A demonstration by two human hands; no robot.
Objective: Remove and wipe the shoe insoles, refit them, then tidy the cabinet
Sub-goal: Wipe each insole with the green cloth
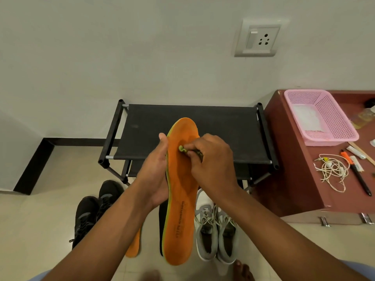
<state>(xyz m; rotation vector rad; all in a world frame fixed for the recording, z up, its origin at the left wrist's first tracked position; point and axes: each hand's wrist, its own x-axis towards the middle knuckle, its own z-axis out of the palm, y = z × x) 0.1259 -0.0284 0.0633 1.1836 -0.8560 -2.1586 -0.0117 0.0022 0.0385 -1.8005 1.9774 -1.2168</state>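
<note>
The left hand [156, 169] cups the long edge of the orange insole [180, 191], thumb curled over its near rim, and holds it upright over the floor [50, 209] in front of the shoe rack [190, 130]. The right hand [211, 161] has its fingers bunched tight around a small greenish cloth [182, 148], pressing it against the upper half of the insole.

The insole is thin and held along one side only, so hard rubbing could, I judge, bend it or twist it out of the left hand; it would then drop among the shoes below. The cloth is a small wad, mostly hidden in the fingers, and could slip out or miss the heel end, which sits low and far from the wiping hand.

On the floor, a second orange insole [134, 246] lies under the left forearm, with a dark one [161, 230] just beside the held insole. Black shoes [95, 207] stand at the rack's left corner, grey shoes [215, 230] at its right, crowding the spot where the insole would be set down. The rack's top shelf is bare. To the right a brown cabinet [292, 159] carries a pink basket [320, 116] at its back edge, a tangled cord [332, 171] and pens [357, 173].
</note>
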